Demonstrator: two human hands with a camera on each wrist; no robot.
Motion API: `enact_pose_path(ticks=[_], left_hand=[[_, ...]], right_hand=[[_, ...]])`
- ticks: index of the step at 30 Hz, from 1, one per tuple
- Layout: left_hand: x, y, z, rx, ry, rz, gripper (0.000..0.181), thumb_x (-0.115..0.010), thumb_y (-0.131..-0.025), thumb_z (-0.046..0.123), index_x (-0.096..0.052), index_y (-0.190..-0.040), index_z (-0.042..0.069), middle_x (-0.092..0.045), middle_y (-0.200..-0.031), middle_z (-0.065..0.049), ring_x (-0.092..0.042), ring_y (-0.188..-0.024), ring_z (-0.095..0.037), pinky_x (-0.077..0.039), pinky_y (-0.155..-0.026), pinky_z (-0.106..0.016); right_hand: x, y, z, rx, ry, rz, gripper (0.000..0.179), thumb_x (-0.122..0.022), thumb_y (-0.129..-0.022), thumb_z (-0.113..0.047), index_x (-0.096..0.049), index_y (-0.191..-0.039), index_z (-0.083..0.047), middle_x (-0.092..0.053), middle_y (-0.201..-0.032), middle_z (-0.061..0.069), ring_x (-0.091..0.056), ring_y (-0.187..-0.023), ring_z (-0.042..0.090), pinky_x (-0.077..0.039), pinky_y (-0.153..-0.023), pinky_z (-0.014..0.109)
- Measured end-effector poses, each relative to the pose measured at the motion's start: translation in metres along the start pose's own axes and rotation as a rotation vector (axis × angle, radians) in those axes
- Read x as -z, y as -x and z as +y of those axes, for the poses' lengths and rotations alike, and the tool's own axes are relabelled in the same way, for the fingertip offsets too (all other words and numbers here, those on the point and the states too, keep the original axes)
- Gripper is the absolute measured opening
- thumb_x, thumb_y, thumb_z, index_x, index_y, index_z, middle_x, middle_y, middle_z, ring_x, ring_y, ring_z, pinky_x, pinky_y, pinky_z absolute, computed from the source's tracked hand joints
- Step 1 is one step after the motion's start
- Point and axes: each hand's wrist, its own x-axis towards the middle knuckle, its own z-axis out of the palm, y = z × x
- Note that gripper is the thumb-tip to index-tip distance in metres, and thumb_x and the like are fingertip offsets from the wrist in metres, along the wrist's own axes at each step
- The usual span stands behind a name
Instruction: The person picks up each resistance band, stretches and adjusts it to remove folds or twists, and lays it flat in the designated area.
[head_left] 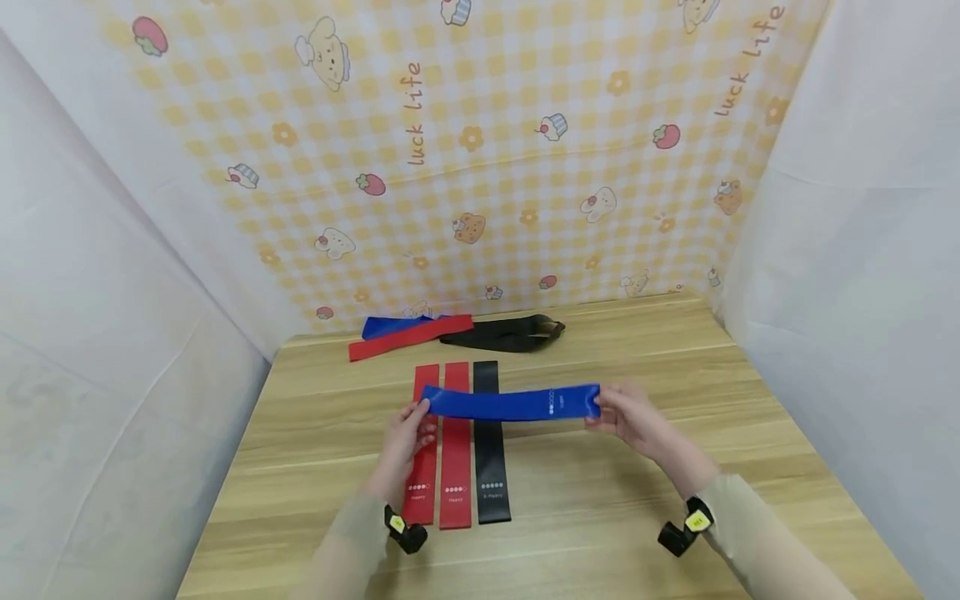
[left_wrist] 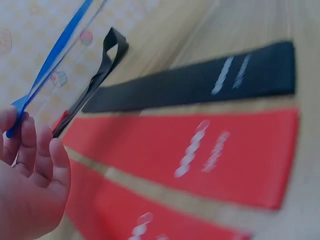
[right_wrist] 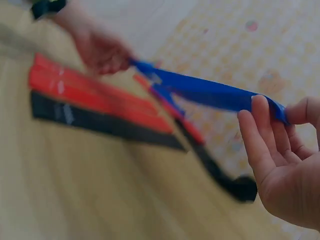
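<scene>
A blue resistance band (head_left: pixel 510 406) is stretched out level above the table between both hands, its printed marks near the right end. My left hand (head_left: pixel 408 437) pinches the left end between thumb and fingers, as the left wrist view also shows. At the other end my right hand (head_left: pixel 630 419) pinches the band, thumb on one side and fingers on the other in the right wrist view. Beneath the band, two red resistance bands (head_left: pixel 455 467) and a black resistance band (head_left: pixel 491 475) lie flat side by side, lengthwise away from me. The blue band hides part of them.
Behind them, a loose pile holds a red band (head_left: pixel 408 337), a blue band (head_left: pixel 382 327) and a looped black band (head_left: pixel 510 334). The wooden table (head_left: pixel 712 375) meets a patterned cloth (head_left: pixel 480 167) at the back, with white sheets (head_left: pixel 847 250) at both sides.
</scene>
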Motion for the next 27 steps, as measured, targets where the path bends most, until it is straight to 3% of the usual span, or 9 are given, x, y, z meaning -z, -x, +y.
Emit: enact_pose_path(ticks=[3, 8, 14, 16, 19, 23, 27], left_hand=[[0.001, -0.008, 0.011, -0.035, -0.128, 0.0, 0.026, -0.067, -0.093, 0.029, -0.058, -0.096, 0.006, -0.064, -0.083, -0.007, -0.06, -0.07, -0.016, -0.051, -0.063, -0.027], [-0.007, -0.02, 0.028, -0.082, -0.324, -0.028, 0.031, -0.069, -0.091, 0.028, -0.063, -0.104, 0.001, -0.061, -0.087, -0.01, -0.056, -0.078, -0.024, -0.046, -0.069, -0.032], [-0.024, -0.033, 0.042, -0.093, -0.409, -0.115, 0.031, -0.069, -0.092, 0.024, -0.062, -0.113, 0.003, -0.058, -0.102, -0.012, -0.053, -0.104, -0.037, -0.045, -0.094, -0.046], [-0.028, -0.038, 0.045, -0.096, -0.443, -0.13, 0.03, -0.069, -0.092, 0.023, -0.063, -0.113, 0.003, -0.058, -0.104, -0.012, -0.053, -0.104, -0.036, -0.045, -0.095, -0.048], [-0.032, -0.044, 0.047, -0.114, -0.509, -0.138, 0.027, -0.069, -0.091, 0.023, -0.064, -0.109, 0.004, -0.059, -0.099, -0.01, -0.053, -0.095, -0.03, -0.047, -0.089, -0.045], [-0.034, -0.049, 0.044, -0.11, -0.579, -0.143, 0.021, -0.069, -0.091, 0.024, -0.066, -0.1, 0.005, -0.055, -0.084, -0.005, -0.048, -0.078, -0.02, -0.043, -0.069, -0.033], [-0.038, -0.049, 0.041, -0.094, -0.601, -0.168, 0.019, -0.069, -0.091, 0.023, -0.065, -0.097, 0.005, -0.055, -0.081, -0.015, -0.042, -0.062, -0.017, -0.036, -0.058, -0.028]], right_hand=[[0.011, 0.009, 0.028, -0.097, 0.126, 0.039, 0.03, -0.045, -0.092, 0.0, -0.044, -0.118, 0.017, -0.069, -0.085, 0.012, -0.069, -0.069, 0.015, -0.057, -0.073, 0.032], [0.014, 0.019, 0.065, -0.219, 0.323, 0.037, 0.015, -0.053, -0.086, -0.004, -0.051, -0.097, 0.006, -0.068, -0.081, 0.017, -0.069, -0.065, 0.019, -0.058, -0.063, 0.034], [0.011, 0.024, 0.087, -0.274, 0.455, -0.019, 0.016, -0.057, -0.082, -0.005, -0.058, -0.095, 0.005, -0.068, -0.076, 0.016, -0.068, -0.061, 0.02, -0.057, -0.057, 0.033], [0.01, 0.022, 0.09, -0.281, 0.487, -0.029, 0.014, -0.058, -0.081, -0.004, -0.058, -0.093, 0.004, -0.068, -0.075, 0.015, -0.068, -0.06, 0.02, -0.057, -0.055, 0.032], [0.007, 0.019, 0.09, -0.294, 0.544, -0.036, 0.011, -0.06, -0.082, -0.004, -0.059, -0.09, 0.003, -0.068, -0.073, 0.014, -0.067, -0.057, 0.019, -0.056, -0.053, 0.031], [0.003, 0.015, 0.087, -0.302, 0.64, -0.05, 0.007, -0.061, -0.082, -0.004, -0.06, -0.086, 0.001, -0.067, -0.068, 0.012, -0.066, -0.053, 0.017, -0.055, -0.05, 0.031], [0.0, 0.011, 0.079, -0.32, 0.722, -0.094, 0.009, -0.064, -0.082, -0.008, -0.062, -0.081, 0.001, -0.066, -0.064, 0.011, -0.064, -0.049, 0.016, -0.054, -0.047, 0.031]])
